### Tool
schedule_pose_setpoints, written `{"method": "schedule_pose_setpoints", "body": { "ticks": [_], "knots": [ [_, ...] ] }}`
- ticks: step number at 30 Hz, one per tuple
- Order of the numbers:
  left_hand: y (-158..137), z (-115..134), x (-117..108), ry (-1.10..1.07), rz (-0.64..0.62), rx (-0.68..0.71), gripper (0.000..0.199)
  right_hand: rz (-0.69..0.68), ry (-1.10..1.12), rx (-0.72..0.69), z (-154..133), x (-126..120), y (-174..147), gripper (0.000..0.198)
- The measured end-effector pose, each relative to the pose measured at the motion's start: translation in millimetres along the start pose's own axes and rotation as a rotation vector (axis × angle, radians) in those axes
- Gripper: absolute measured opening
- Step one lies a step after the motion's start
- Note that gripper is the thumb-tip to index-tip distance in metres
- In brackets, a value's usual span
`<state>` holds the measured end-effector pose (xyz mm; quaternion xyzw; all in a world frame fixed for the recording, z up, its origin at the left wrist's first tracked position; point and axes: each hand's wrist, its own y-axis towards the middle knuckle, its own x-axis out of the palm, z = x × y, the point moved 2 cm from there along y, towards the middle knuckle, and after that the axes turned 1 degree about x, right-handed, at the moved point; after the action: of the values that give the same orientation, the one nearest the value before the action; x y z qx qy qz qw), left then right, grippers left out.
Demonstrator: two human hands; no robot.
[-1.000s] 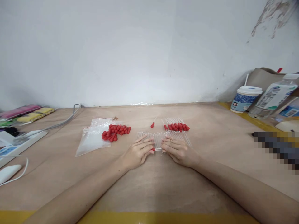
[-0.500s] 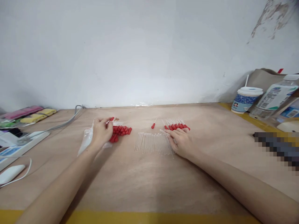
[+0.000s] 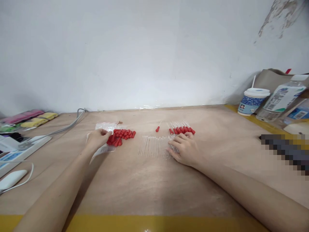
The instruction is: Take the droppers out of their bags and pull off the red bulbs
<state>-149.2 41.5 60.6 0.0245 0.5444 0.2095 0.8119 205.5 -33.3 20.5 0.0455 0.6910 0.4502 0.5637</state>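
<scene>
My left hand (image 3: pixel 98 139) is at the left edge of a pile of red rubber dropper bulbs (image 3: pixel 124 133), over a clear plastic bag (image 3: pixel 105 126). Its thumb and fingertips are drawn together; whatever is between them cannot be made out. My right hand (image 3: pixel 185 149) rests over the right end of a row of thin glass tubes (image 3: pixel 153 146), thumb and fingers apart and touching the tubes. Just beyond it lie several droppers with red bulbs (image 3: pixel 184 130) fitted. A single dropper (image 3: pixel 157 129) lies apart from them, behind the tube row.
On the left are a power strip (image 3: pixel 21 154), a grey cable (image 3: pixel 70 124), a white charger-like block (image 3: pixel 12 180) and yellow packs (image 3: pixel 40 120). A paper cup (image 3: pixel 253 102) and plastic bottle (image 3: pixel 280 100) stand at the right. Yellow tape (image 3: pixel 116 223) edges the table.
My left hand has come down and left from above the bulbs; the red bulb at its fingertips no longer shows. My right hand has spread over the tubes, and its raised tube is not visible.
</scene>
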Motion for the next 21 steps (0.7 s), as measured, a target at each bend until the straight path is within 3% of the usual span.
{"method": "schedule_pose_setpoints", "body": {
  "ticks": [3,5,8,10,14,16,18,21],
  "knots": [
    [1,-2,-2,0.018,0.047,-0.003,0.031,-0.01,0.021,-0.002,0,0,0,0.034],
    [-1,1,-3,0.037,0.179,0.048,0.032,-0.027,0.026,-0.006,0,0,0,0.039],
    [-12,17,-1,0.057,0.455,0.264,0.029,-0.035,0.042,0.003,1,2,-1,0.041],
    [-22,37,5,0.032,0.516,0.465,0.026,-0.029,0.068,0.021,2,2,-1,0.036],
    [-44,88,29,0.017,0.26,0.756,0.02,-0.034,0.14,0.055,5,1,-5,0.027],
    [-50,113,44,0.039,0.111,0.741,0.02,-0.028,0.168,0.052,7,1,-7,0.026],
    [-51,134,59,0.063,-0.022,0.635,0.023,-0.021,0.19,0.029,9,1,-9,0.025],
    [-45,160,80,0.079,-0.055,0.552,0.034,-0.034,0.21,0.0,11,1,-12,0.025]
  ]
}}
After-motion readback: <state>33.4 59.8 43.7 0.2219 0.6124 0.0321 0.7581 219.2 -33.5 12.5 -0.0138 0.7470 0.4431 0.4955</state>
